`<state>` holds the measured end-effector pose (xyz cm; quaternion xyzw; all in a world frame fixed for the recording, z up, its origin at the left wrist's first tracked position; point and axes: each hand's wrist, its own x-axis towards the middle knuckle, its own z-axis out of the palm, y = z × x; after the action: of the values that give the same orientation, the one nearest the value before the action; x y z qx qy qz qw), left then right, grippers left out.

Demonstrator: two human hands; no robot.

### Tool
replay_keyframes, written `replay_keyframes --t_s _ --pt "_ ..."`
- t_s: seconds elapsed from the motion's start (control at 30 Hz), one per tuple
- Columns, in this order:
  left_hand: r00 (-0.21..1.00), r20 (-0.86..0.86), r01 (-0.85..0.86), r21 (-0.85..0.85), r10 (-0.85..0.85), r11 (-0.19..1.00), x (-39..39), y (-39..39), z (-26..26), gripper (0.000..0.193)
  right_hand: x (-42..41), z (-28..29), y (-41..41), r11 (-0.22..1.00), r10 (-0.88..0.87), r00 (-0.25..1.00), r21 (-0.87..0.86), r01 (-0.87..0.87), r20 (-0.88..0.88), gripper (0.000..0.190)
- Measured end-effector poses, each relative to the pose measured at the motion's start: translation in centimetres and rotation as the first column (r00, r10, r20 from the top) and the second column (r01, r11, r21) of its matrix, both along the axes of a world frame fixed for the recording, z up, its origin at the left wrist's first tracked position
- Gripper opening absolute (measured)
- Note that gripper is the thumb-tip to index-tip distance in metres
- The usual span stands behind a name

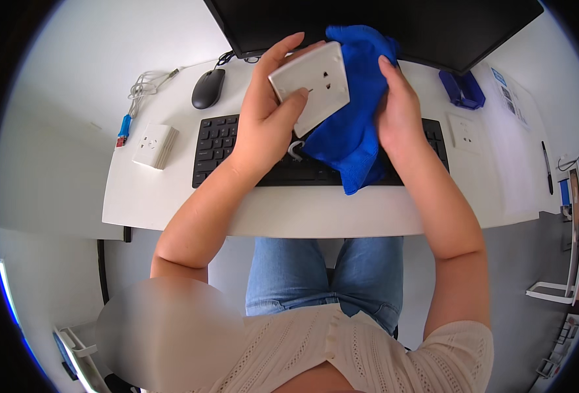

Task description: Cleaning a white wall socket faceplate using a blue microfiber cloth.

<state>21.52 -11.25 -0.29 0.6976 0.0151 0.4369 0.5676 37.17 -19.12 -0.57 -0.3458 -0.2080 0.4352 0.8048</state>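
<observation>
My left hand (pixel 272 105) grips a white wall socket faceplate (pixel 321 81) by its left side, thumb on the front and fingers behind. Slots show in the plate, which is tilted above the keyboard (pixel 216 147). A blue cloth (pixel 363 98) is held in my right hand (pixel 400 108), thumb towards me and the other fingers mostly hidden. The cloth hangs down over the keys, its left edge close behind the plate; whether the two touch, I cannot tell. At the left of the desk stands a stack of several white socket plates (pixel 154 145). Another single plate (pixel 463 131) lies right of the keyboard.
A black mouse (pixel 208 88) and a coiled grey cable (pixel 142 88) with a blue connector (pixel 125 127) lie at the left. A dark monitor (pixel 368 24) stands behind my hands. To the right are a blue tray (pixel 462 89), printed paper (pixel 508 98) and a pen (pixel 547 167).
</observation>
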Motion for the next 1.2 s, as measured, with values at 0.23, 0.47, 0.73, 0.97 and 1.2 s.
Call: replay_keyframes --t_s 0.23,0.47,0.73,0.97,1.2 --pt "0.994 -0.023 -0.105 0.121 0.109 0.987 0.3 -1.4 -0.4 0.045 -2.4 -1.2 -0.4 0.969 -0.224 0.504 0.247 0.023 0.834 0.058" --pt "0.994 -0.082 -0.064 0.109 0.073 0.992 0.5 -3.5 -0.6 0.043 -1.0 -1.5 -0.5 0.930 -0.265 0.210 0.193 0.312 0.941 0.045" --pt "0.994 -0.093 0.040 -0.144 -0.053 0.989 0.3 -2.2 0.0 0.044 0.4 -0.8 -0.5 0.927 -0.311 0.238 0.238 0.291 0.920 0.053" --pt "0.998 -0.048 0.019 -0.390 -0.041 0.921 0.1 -1.4 1.4 0.045 2.9 -0.5 -1.1 0.887 -0.289 0.450 0.060 0.457 0.845 0.049" --pt "0.988 -0.115 0.031 -0.494 -0.100 0.869 0.2 -1.9 -0.1 0.033 -1.1 -1.0 -0.4 0.893 -0.394 -0.064 0.399 0.207 0.917 0.047"
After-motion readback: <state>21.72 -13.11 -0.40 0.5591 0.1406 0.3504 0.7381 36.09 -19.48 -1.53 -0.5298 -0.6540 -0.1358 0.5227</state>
